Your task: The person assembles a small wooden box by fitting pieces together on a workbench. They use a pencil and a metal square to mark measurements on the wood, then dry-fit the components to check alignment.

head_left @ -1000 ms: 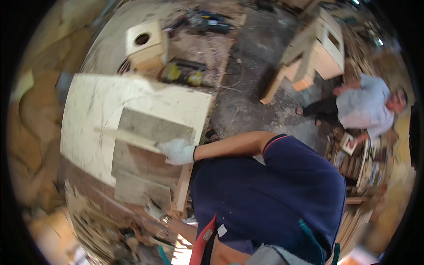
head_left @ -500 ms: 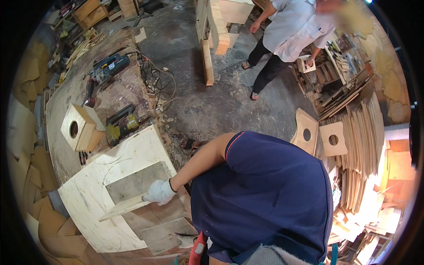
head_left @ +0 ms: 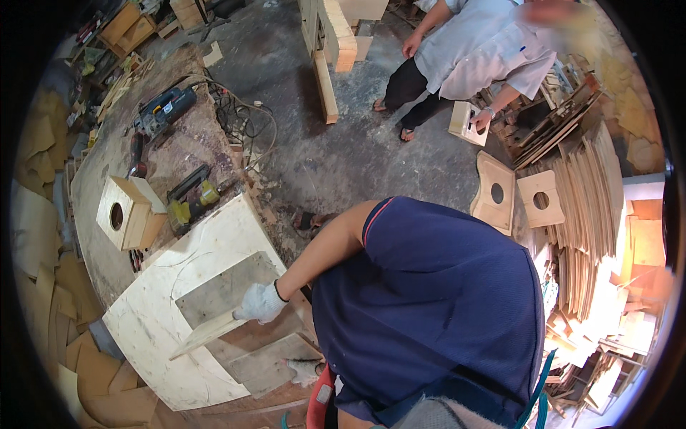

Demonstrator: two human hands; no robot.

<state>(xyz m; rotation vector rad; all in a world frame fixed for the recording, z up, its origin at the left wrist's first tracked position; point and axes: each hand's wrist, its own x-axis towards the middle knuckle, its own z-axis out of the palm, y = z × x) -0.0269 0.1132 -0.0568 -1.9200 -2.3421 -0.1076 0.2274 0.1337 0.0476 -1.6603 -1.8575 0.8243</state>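
My right hand (head_left: 261,303), in a white knit glove, is closed on the near end of a pale wooden panel (head_left: 207,334). This panel is tilted up over a large plywood sheet (head_left: 153,343) on the workbench. Beneath and behind it lies a greyish rectangular panel (head_left: 227,289). My left hand (head_left: 306,370), also gloved, rests with fingertips stretched out at a second greyish panel (head_left: 268,366); part of that hand is hidden. Close beside it is a red object (head_left: 319,404) whose kind I cannot make out.
On the bench are a wooden box with a round hole (head_left: 128,213), a yellow-green power tool (head_left: 193,200) and a blue jigsaw (head_left: 164,113) with cables. Another person (head_left: 471,50) stands holding a small wooden box (head_left: 468,123). Stacked boards (head_left: 582,222) stand at right.
The view has shifted slightly. The other person's small box has moved left and is held farther out from the wood pile. My right hand keeps its grip on the tilted panel.
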